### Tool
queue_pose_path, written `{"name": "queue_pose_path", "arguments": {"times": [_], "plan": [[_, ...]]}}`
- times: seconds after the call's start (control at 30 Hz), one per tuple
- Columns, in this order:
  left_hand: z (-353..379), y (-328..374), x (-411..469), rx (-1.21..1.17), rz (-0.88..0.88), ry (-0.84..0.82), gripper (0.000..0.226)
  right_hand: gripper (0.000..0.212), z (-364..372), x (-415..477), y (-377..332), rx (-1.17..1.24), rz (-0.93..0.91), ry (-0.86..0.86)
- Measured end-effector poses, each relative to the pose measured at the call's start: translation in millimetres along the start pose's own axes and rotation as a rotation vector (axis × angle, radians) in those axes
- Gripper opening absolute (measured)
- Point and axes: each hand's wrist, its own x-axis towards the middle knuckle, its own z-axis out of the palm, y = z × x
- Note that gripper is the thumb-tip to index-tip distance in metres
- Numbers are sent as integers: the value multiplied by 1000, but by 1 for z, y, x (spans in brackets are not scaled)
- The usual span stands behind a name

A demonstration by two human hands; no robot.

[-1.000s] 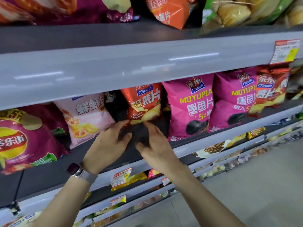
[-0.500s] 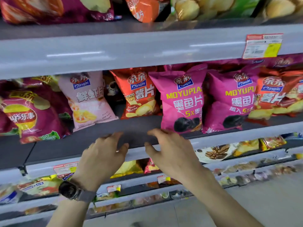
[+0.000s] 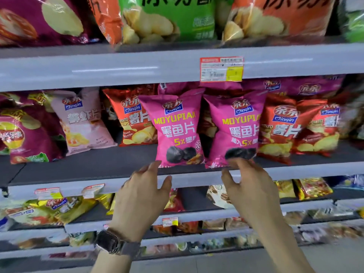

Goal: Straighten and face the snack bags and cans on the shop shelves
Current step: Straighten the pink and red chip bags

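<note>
Two magenta Moyupian snack bags stand upright at the front of the middle shelf (image 3: 82, 172): the left bag (image 3: 175, 131) and the right bag (image 3: 236, 131). My left hand (image 3: 141, 196), a watch on its wrist, hovers with relaxed fingers just below the left bag's bottom edge. My right hand (image 3: 250, 186) reaches up so that its fingertips touch the bottom edge of the right bag. Neither hand grips anything. A red potato chip bag (image 3: 134, 123) stands further back, left of the magenta bags, and a pale pink bag (image 3: 84, 123) leans beside it.
Red chip bags (image 3: 295, 127) fill the shelf to the right, a dark purple bag (image 3: 25, 134) the far left. Large green and orange bags (image 3: 171, 18) sit on the shelf above, which carries a price tag (image 3: 221, 68). Lower shelves hold small snack packs (image 3: 59, 207).
Both hands have shifted right, from the red chip bag to below the two magenta bags. The view has moved closer and rightward. My right fingertips now touch the right magenta bag.
</note>
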Motion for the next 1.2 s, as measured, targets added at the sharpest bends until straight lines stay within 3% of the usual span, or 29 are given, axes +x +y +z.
{"name": "queue_pose_path", "arguments": {"times": [0.13, 0.23, 0.33, 0.43, 0.57, 0.83, 0.97, 1.07, 1.2], "plan": [[5, 8, 13, -162, -44, 0, 61, 51, -6, 21, 34, 293, 60, 147], [2, 13, 25, -307, -75, 64, 83, 60, -10, 38, 44, 532, 88, 210], [4, 12, 45, -478, -166, 37, 104, 74, -8, 56, 52, 675, 137, 57], [9, 11, 62, -669, -214, -8, 122, 69, -9, 69, 53, 762, 145, -83], [21, 12, 80, -809, -127, -1, 89, 70, -9, 78, 54, 799, 152, -138], [40, 13, 106, -1027, -91, 74, 104, 69, -4, 85, 56, 764, 138, -197], [44, 4, 110, -1052, -100, 147, 82, 81, 1, 85, 57, 789, 128, -179], [39, -3, 106, -1073, -122, 173, 79, 95, 7, 88, 54, 826, 120, -190], [30, -16, 96, -1108, -134, 205, 76, 84, 14, 91, 45, 830, 119, -217]]}}
